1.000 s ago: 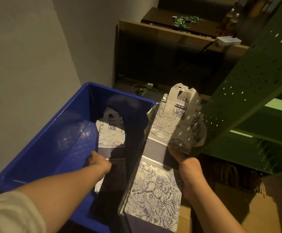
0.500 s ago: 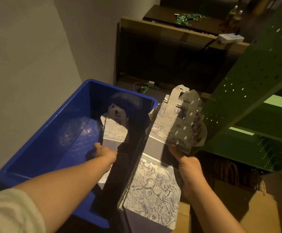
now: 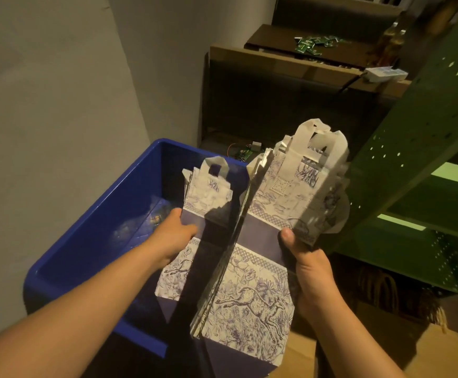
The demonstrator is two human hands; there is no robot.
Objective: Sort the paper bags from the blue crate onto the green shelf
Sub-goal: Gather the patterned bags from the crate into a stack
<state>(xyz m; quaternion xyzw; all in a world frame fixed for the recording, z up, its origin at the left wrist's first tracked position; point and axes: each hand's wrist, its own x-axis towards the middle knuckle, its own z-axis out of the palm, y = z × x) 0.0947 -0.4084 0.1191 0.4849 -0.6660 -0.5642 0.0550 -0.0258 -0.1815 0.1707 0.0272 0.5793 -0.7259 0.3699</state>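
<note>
A blue crate (image 3: 91, 238) stands on the floor at the left. My left hand (image 3: 174, 236) grips a small bunch of flat white paper bags with purple animal print (image 3: 206, 197), lifted above the crate's inside. My right hand (image 3: 311, 266) grips the right edge of a thicker stack of the same printed bags (image 3: 266, 268), held just right of the crate with handles pointing away from me. The green perforated shelf (image 3: 424, 137) rises at the right, close behind that stack.
Brown paper bags (image 3: 438, 347) stand low at the right, under the shelf. A dark wooden unit (image 3: 282, 69) with small green parts and a white box on top lies beyond the crate. A grey wall fills the left.
My left hand has raised its bunch of bags from the crate's bottom to above the rim. The right-hand stack has stayed in about the same spot.
</note>
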